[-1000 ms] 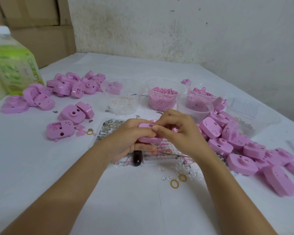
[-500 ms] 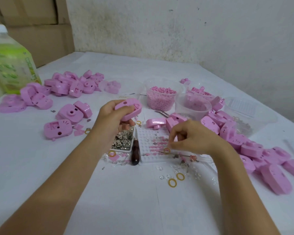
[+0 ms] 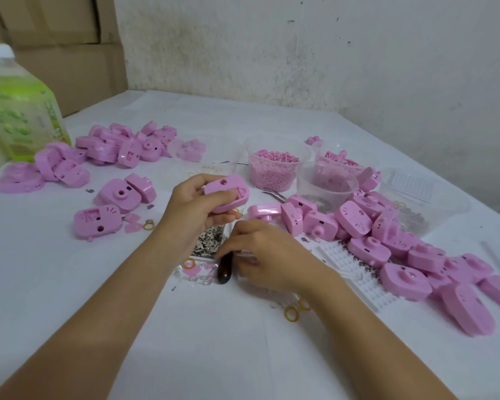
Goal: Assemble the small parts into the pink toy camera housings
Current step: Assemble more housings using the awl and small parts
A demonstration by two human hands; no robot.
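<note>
The left hand (image 3: 194,210) grips 1 pink housing (image 3: 227,194) clear of the table (image 3: 127,327). Its fingers curl round the housing's near side, and an edge with a round hole is turned up toward the camera. The housing sits at the middle of the scene, just beyond a shallow tray of small metal parts (image 3: 207,243).

The right hand (image 3: 267,254) is low over the table, nearer than the housing. Its fingers are bent downward, with the tips at the right edge of the metal parts and close to a dark tool handle (image 3: 224,271). The back of the hand covers the fingertips, so it cannot be told whether they pinch a part, touch the handle or hold nothing.

The step in hand looks like fetching the next small piece for the held housing. The next move would call for a fine pinch of 1 piece from a loose heap (the pieces lie jumbled together). The piece would then be carried up, while the left hand turns the housing so that its seat faces the right hand.

To the right, a heap of pink housings (image 3: 387,235) spreads beside and partly over a white grid tray (image 3: 347,262). A second pile (image 3: 122,145) lies far left, and a tub of pink pellets (image 3: 272,171) stands beyond the hands.
</note>
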